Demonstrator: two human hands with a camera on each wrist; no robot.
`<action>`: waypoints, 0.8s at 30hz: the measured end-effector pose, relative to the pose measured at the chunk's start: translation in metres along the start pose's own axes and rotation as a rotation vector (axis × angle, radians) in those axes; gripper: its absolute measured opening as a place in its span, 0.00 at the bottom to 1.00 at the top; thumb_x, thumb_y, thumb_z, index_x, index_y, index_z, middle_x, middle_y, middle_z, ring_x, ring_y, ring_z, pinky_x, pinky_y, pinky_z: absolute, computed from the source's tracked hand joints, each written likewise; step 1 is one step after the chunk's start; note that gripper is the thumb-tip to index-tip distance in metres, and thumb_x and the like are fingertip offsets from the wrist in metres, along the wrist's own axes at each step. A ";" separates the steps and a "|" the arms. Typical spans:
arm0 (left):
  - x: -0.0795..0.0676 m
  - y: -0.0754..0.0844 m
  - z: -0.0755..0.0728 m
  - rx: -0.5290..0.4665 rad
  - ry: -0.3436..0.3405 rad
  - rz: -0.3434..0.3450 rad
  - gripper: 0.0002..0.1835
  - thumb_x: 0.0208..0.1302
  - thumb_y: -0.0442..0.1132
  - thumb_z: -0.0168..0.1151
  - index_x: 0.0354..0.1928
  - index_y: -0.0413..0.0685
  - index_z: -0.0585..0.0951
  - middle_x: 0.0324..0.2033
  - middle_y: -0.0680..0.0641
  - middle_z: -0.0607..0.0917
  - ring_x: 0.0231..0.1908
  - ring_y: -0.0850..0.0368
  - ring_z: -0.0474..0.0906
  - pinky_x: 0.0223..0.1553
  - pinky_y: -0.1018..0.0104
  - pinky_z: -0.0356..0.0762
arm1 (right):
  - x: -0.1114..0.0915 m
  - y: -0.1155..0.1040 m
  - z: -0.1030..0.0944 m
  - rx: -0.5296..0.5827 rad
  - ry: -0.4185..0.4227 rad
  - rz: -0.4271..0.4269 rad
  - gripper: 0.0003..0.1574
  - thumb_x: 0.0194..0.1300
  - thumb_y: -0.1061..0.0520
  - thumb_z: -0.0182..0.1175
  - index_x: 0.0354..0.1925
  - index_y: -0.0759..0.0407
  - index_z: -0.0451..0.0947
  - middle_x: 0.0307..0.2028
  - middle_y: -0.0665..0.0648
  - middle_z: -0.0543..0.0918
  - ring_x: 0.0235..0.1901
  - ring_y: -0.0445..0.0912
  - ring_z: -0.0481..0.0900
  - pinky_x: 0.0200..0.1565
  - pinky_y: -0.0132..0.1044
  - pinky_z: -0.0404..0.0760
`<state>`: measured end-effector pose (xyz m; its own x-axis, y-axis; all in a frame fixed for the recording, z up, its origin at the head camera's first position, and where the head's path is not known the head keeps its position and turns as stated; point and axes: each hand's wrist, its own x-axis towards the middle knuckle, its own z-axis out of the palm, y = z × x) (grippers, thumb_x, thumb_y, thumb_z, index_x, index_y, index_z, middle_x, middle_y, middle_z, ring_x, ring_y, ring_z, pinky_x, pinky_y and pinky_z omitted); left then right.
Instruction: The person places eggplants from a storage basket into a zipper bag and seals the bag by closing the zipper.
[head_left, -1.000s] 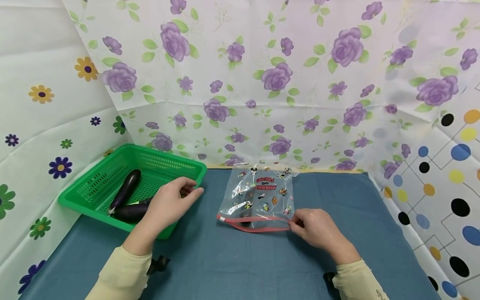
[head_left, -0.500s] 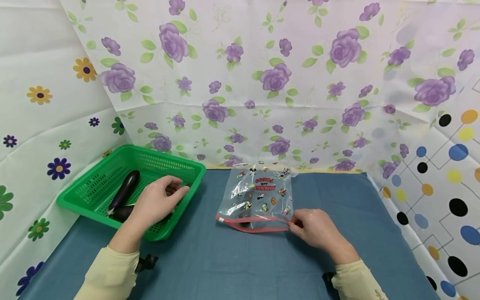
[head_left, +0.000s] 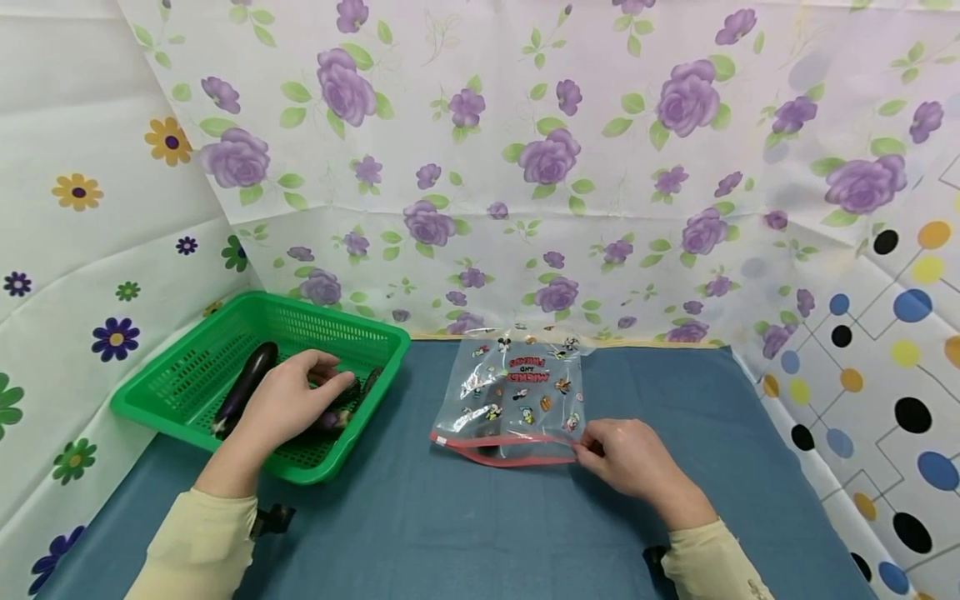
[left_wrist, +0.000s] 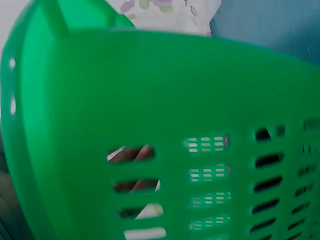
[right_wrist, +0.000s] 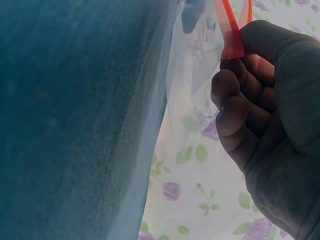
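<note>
My left hand [head_left: 288,398] hovers inside the green plastic basket [head_left: 150,398], fingers loosely bent with nothing seen between them. A glossy dark eggplant [head_left: 249,385] lies on the basket's left side. Beneath and right of the hand, another eggplant [head_left: 330,421] shows partly; the rest is covered. In the left wrist view the basket wall [left_wrist: 165,85] hides most of the hand. On the table, a clear zip bag [head_left: 517,392] with cartoon prints lies with its red-edged mouth toward me, slightly parted. My right hand [head_left: 630,458] pinches the right end of its red zip strip [right_wrist: 231,35] between thumb and fingers.
A blue cloth [head_left: 420,533] covers the table. A floral sheet [head_left: 465,167] hangs behind, with a flower-print sheet [head_left: 67,275] at left and a dotted one [head_left: 900,367] at right. The basket stands near the left sheet.
My left hand has moved left from the basket's right rim to over its inside, uncovering the right-hand eggplant end. My right hand and the zip bag have stayed in place.
</note>
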<state>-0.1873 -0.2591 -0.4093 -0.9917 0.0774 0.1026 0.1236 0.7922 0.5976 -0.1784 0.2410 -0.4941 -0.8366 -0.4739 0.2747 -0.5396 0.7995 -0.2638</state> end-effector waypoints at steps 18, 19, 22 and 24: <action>0.012 -0.030 -0.015 0.057 -0.095 -0.030 0.37 0.83 0.62 0.63 0.72 0.35 0.78 0.61 0.31 0.85 0.60 0.32 0.82 0.52 0.33 0.81 | 0.000 0.000 0.000 -0.001 0.001 0.003 0.17 0.71 0.55 0.77 0.28 0.42 0.81 0.22 0.37 0.74 0.20 0.29 0.66 0.26 0.33 0.70; 0.013 -0.032 -0.015 0.060 -0.101 -0.028 0.37 0.82 0.62 0.63 0.73 0.35 0.78 0.62 0.31 0.84 0.60 0.32 0.82 0.53 0.33 0.81 | 0.000 0.000 0.000 0.000 0.001 0.002 0.17 0.71 0.55 0.77 0.28 0.42 0.81 0.22 0.37 0.74 0.20 0.29 0.66 0.26 0.33 0.70; 0.016 -0.036 -0.016 0.067 -0.120 -0.023 0.38 0.82 0.62 0.64 0.73 0.33 0.78 0.63 0.30 0.83 0.61 0.31 0.81 0.54 0.32 0.80 | 0.000 0.001 0.000 -0.001 0.003 -0.001 0.17 0.71 0.55 0.77 0.28 0.43 0.82 0.22 0.37 0.74 0.20 0.29 0.66 0.26 0.33 0.70; 0.017 -0.039 -0.017 0.071 -0.132 -0.022 0.38 0.82 0.61 0.64 0.73 0.32 0.77 0.63 0.28 0.83 0.62 0.30 0.81 0.55 0.31 0.80 | 0.000 0.001 0.000 -0.001 0.004 -0.004 0.17 0.71 0.56 0.77 0.28 0.43 0.82 0.22 0.37 0.74 0.20 0.29 0.66 0.26 0.33 0.70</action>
<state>-0.2088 -0.2986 -0.4170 -0.9908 0.1344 -0.0181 0.1034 0.8351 0.5404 -0.1788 0.2415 -0.4947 -0.8339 -0.4757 0.2800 -0.5430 0.7980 -0.2613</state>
